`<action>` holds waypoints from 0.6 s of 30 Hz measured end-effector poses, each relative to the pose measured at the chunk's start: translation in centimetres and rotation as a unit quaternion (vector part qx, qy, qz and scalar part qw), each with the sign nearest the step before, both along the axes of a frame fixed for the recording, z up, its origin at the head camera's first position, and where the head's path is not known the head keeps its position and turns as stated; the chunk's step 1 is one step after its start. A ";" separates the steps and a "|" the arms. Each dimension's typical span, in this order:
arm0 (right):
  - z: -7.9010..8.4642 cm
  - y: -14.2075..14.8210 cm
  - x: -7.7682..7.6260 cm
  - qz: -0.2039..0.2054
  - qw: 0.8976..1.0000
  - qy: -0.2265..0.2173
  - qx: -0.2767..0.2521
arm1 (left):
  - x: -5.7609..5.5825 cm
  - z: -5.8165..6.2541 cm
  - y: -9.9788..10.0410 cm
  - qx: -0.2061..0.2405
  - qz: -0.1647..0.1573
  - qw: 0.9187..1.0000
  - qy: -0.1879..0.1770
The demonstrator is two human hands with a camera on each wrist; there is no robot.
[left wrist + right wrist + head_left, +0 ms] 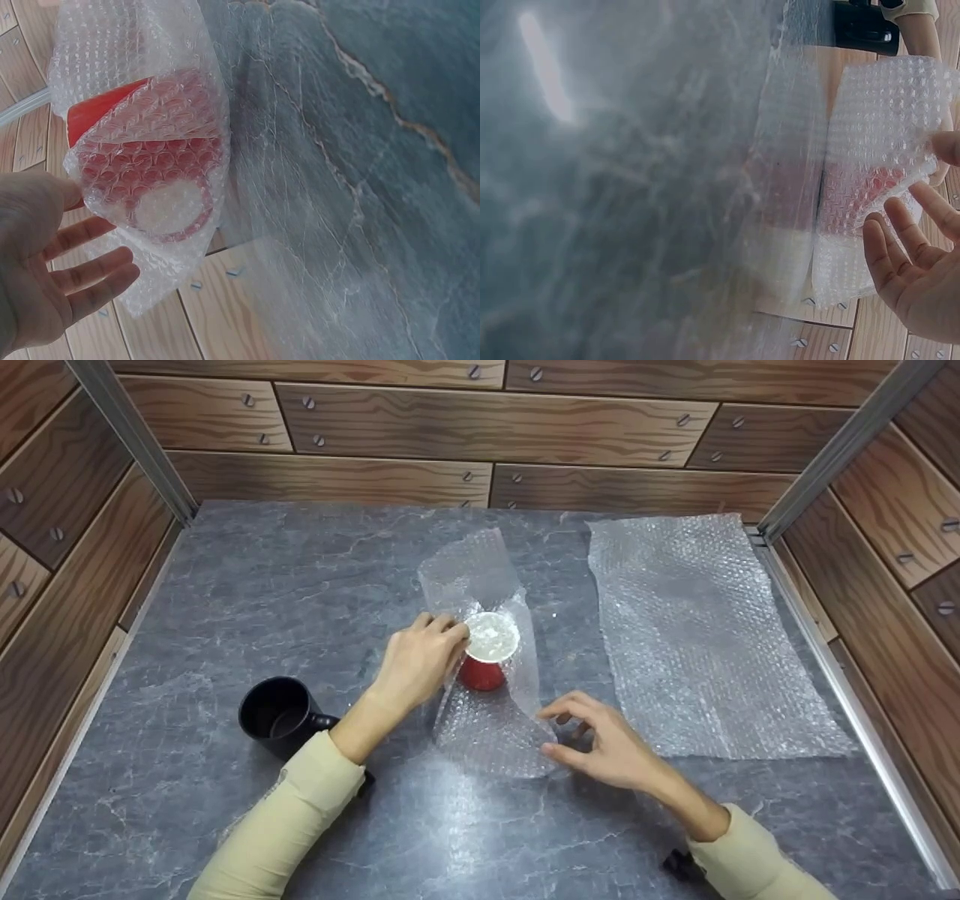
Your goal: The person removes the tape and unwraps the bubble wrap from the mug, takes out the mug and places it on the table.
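A red cup (481, 675) with a white top (491, 637) is in the middle of the table, partly covered by a long strip of bubble wrap (487, 735). Through the wrap the red body shows in both wrist views. At the cup's left side, my left hand (424, 656) touches the wrap near the rim; its lower fingers (97, 281) are spread and loose in the left wrist view. My right hand (604, 742) is at the near right corner of the strip, thumb and index finger apart, fingertips right at the wrap's edge.
A black mug (277, 712) stands at the left, its handle beside my left forearm. A second sheet of bubble wrap (697, 637) lies flat on the right of the grey marbled table (300, 570). Wood-patterned walls (450, 424) and metal rails (847, 442) enclose the table.
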State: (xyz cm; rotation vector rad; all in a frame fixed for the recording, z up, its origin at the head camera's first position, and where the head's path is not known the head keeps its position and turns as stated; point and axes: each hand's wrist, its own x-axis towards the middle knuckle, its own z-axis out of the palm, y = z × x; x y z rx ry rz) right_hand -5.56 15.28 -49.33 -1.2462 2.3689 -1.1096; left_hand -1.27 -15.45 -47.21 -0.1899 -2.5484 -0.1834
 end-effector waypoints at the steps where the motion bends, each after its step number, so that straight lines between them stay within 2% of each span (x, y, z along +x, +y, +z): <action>1: 0.0 0.0 0.0 -0.002 1.000 0.001 0.000 | 0.0 0.0 0.0 0.000 0.000 1.000 0.001; 18: 1.4 -1.2 -0.6 -0.024 0.995 0.055 -0.082 | 0.0 0.0 0.1 0.006 -0.001 1.000 -0.002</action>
